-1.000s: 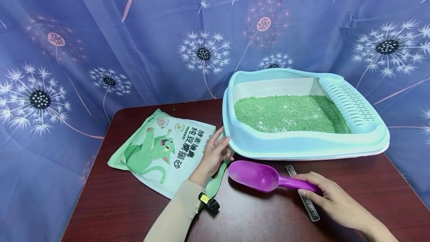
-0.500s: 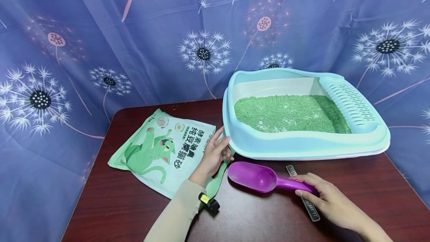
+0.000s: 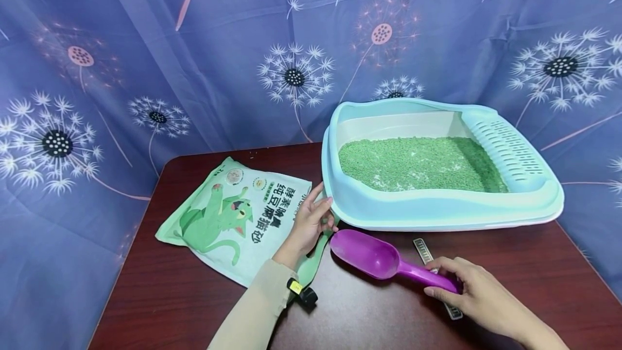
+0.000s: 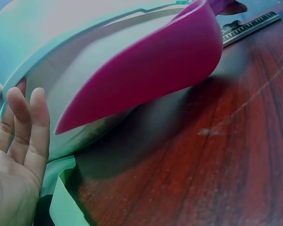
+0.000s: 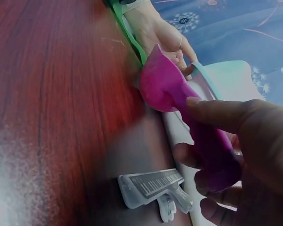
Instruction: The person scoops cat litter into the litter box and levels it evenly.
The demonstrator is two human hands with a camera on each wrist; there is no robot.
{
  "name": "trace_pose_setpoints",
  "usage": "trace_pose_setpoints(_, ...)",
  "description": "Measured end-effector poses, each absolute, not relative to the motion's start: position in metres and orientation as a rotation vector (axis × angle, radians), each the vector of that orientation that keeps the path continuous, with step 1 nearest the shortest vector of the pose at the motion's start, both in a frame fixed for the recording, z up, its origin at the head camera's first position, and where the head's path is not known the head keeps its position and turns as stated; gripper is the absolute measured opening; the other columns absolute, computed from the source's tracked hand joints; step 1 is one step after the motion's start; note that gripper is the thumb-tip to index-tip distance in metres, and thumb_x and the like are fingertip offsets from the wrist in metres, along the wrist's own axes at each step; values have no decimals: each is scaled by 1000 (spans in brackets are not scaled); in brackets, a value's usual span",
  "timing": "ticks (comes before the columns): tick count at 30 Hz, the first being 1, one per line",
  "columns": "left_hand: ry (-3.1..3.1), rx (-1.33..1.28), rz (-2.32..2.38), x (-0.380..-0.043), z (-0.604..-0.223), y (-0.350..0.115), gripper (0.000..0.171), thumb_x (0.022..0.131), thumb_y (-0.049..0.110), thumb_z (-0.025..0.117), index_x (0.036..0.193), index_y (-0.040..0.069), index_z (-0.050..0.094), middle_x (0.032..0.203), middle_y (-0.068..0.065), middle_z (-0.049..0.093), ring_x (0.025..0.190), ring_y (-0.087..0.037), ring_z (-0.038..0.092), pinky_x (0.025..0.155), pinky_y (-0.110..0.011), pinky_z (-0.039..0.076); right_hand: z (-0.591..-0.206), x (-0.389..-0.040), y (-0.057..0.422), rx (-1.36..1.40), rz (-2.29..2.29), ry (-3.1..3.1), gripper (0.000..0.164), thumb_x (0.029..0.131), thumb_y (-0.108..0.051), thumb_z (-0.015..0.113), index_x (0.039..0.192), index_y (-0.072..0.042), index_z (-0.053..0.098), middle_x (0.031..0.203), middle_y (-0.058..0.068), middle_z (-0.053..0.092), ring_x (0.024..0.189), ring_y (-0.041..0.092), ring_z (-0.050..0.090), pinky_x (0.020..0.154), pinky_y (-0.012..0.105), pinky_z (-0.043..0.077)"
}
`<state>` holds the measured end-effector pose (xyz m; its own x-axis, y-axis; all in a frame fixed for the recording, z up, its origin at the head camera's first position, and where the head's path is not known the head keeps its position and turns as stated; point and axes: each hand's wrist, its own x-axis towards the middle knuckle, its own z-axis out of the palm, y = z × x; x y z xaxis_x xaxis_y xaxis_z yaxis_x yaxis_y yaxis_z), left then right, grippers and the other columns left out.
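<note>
My right hand grips the handle of a purple scoop above the table. The scoop's bowl points left, just in front of the litter box, and nothing shows in it. At the near left corner of the light blue litter box, my left hand pinches the rim between thumb and fingers. Green pellet litter with white powdery patches covers the box floor. Beneath the left wrist lies a green and white cat litter bag. In the right wrist view, fingers and thumb wrap the scoop handle.
A long narrow clip with a printed face lies on the table, partly behind the right hand in the head view. The dark red wooden table runs back to a blue dandelion-print curtain. A slotted ledge spans the box's right end.
My right hand has shifted slightly toward me, and the scoop's handle end has swung down in the head view. The left hand, box and bag stay where they were.
</note>
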<state>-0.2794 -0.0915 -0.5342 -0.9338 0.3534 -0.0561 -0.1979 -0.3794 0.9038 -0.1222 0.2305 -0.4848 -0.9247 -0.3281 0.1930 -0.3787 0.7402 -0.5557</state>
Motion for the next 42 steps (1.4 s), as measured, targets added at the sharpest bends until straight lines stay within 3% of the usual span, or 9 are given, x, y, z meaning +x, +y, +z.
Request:
trace_pose_setpoints(10, 1500, 213, 2360, -280, -535, -92, 59, 95, 27, 61, 147, 33, 34, 87, 3, 66, 53, -6, 54, 57, -29, 56, -487, -115, 221, 674, 725, -2857, 47, 65, -52, 83, 103, -37, 60, 79, -28, 50, 69, -11, 46, 58, 16, 38)
trace_pose_setpoints(20, 1522, 236, 2366, -279, -534, -92, 56, 96, 26, 59, 146, 33, 36, 85, 3, 66, 52, -6, 55, 53, -25, 53, -492, -108, 207, 702, 606, -2916, 43, 65, -62, 78, 96, -40, 58, 70, -31, 41, 63, -10, 37, 55, 16, 32)
trace_pose_setpoints(36, 1548, 229, 2363, -278, -534, -91, 55, 96, 25, 59, 146, 33, 37, 85, 4, 67, 51, -5, 54, 53, -24, 52, -492, -107, 206, 669, 551, -2949, 38, 66, -65, 76, 91, -42, 59, 75, -27, 42, 69, -7, 39, 60, 21, 37)
trace_pose_setpoints(41, 1552, 232, 2360, -279, -534, -92, 55, 96, 25, 59, 146, 33, 37, 89, 4, 68, 51, -5, 54, 53, -24, 52, -491, -109, 208, 680, 591, -2861, 35, 67, -59, 79, 92, -40, 62, 80, -26, 46, 70, -6, 41, 62, 15, 36)
trace_pose_setpoints(42, 1550, 233, 2361, -279, -534, -92, 55, 96, 25, 59, 146, 33, 37, 90, 3, 68, 51, -5, 54, 53, -24, 52, -490, -110, 209, 675, 601, -2841, 34, 68, -57, 79, 93, -41, 63, 82, -26, 48, 74, -5, 47, 65, 13, 38)
